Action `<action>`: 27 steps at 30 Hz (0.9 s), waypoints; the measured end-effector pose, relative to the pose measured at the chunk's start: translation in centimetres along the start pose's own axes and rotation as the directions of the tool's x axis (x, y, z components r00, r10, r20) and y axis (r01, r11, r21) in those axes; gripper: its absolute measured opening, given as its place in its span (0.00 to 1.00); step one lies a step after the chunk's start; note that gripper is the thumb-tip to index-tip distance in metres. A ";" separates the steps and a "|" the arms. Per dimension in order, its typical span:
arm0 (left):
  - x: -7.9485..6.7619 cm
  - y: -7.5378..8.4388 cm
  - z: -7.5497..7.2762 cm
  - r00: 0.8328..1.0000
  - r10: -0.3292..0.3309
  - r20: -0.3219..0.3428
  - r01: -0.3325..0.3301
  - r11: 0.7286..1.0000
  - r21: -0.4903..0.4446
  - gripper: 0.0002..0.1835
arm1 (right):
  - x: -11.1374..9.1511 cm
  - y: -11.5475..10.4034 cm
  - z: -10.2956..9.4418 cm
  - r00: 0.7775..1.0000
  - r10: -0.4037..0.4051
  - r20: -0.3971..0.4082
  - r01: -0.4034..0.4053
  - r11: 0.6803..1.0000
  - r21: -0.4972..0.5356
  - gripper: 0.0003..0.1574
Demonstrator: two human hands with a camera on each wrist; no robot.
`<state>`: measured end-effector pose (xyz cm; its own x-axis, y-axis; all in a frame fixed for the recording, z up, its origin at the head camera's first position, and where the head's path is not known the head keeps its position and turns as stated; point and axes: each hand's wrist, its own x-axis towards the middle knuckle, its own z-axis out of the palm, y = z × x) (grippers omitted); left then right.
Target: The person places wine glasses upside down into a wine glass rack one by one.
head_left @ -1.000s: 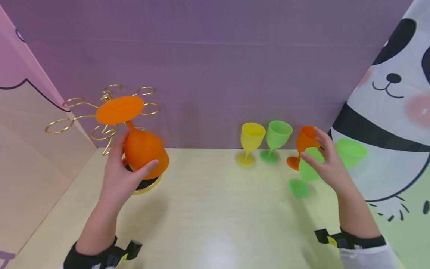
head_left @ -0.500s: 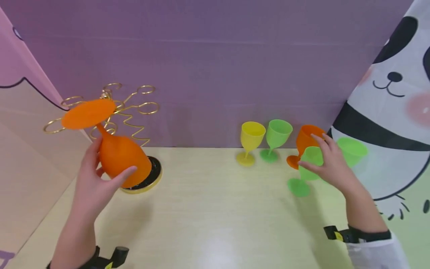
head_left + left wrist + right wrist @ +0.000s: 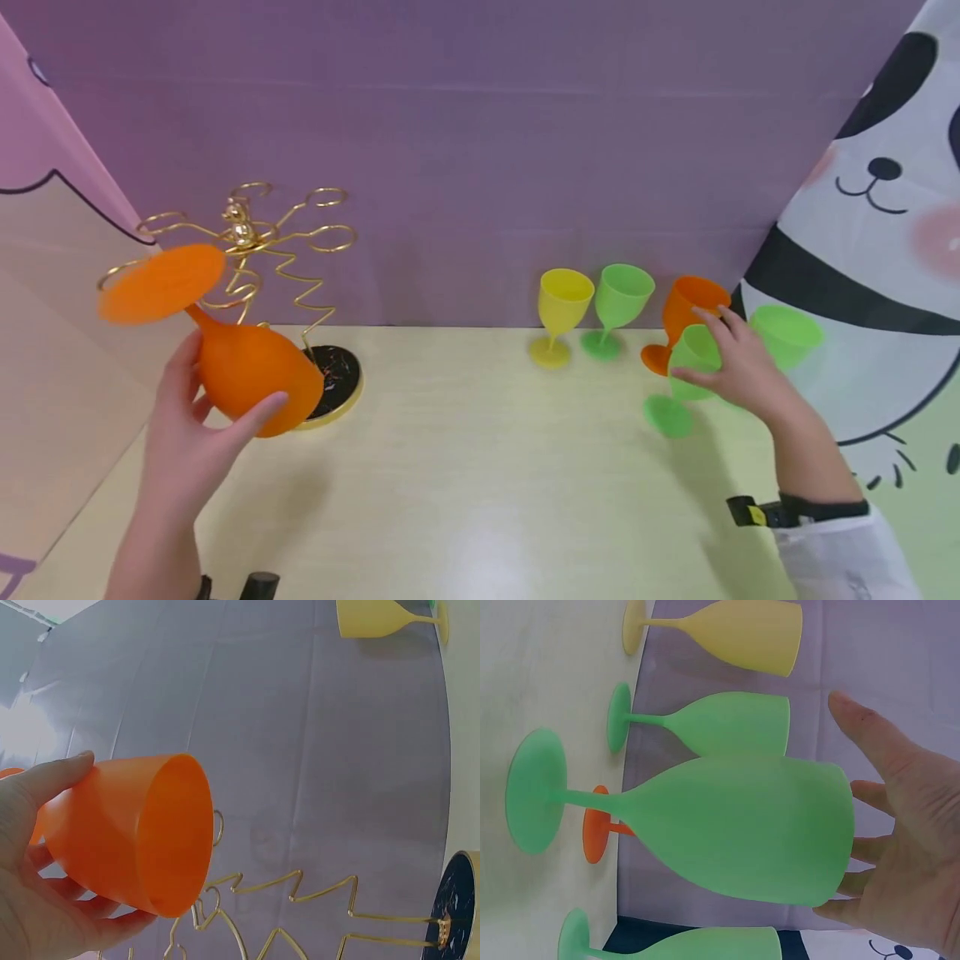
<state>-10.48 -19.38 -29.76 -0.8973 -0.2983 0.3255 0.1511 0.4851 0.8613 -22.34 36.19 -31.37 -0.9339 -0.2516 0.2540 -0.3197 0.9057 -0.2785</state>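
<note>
Orange goblet [image 3: 258, 379]: held in the air at left, in front of the gold wire stand [image 3: 243, 246] in the head view; tipped over, foot up and to the left, mouth angled down. Gripped round the bowl by the left hand [image 3: 191, 442], fingers curled along one side, thumb against the other.

Near green goblet [image 3: 742, 825]: upright on the bench [image 3: 480, 467], at right. At its rim, the right hand [image 3: 746, 371], fingers spread and thumb well apart, nothing in grasp; cannot tell whether touching.

Stand: ringed arms, small gold figure on top, black base [image 3: 337, 379] edged in gold.

Right rear, upright: yellow goblet [image 3: 564, 308], back green goblet [image 3: 624, 292], second orange goblet [image 3: 686, 300], far-right green goblet [image 3: 786, 333].

Right wrist strap [image 3: 825, 508]: black, with yellow patch [image 3: 757, 515]; markings too small to read.

Backdrop: purple cloth [image 3: 480, 167], panda print [image 3: 885, 383] at right.
</note>
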 end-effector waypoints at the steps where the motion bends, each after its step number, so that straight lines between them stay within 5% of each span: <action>1: 0.0 -0.1 -0.2 1.000 -0.011 -0.009 0.011 1.000 0.002 0.49 | 0.0 0.1 0.1 1.000 0.009 0.014 -0.009 1.000 -0.007 0.59; 9: 0.3 -0.8 -1.6 0.997 -0.045 -0.058 0.047 0.998 0.043 0.49 | 0.3 0.8 0.2 0.988 0.090 0.127 -0.083 0.995 -0.063 0.61; 27: 1.9 -2.0 -4.0 0.990 -0.122 -0.073 0.128 0.988 0.081 0.49 | 0.6 0.7 -0.1 0.978 0.024 0.207 0.005 0.991 -0.137 0.53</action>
<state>-10.79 -24.25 -29.31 -0.8764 -0.4143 0.2455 0.0010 0.5083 0.8612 -23.13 36.71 -31.29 -0.9541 -0.2954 0.0499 -0.2996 0.9425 -0.1480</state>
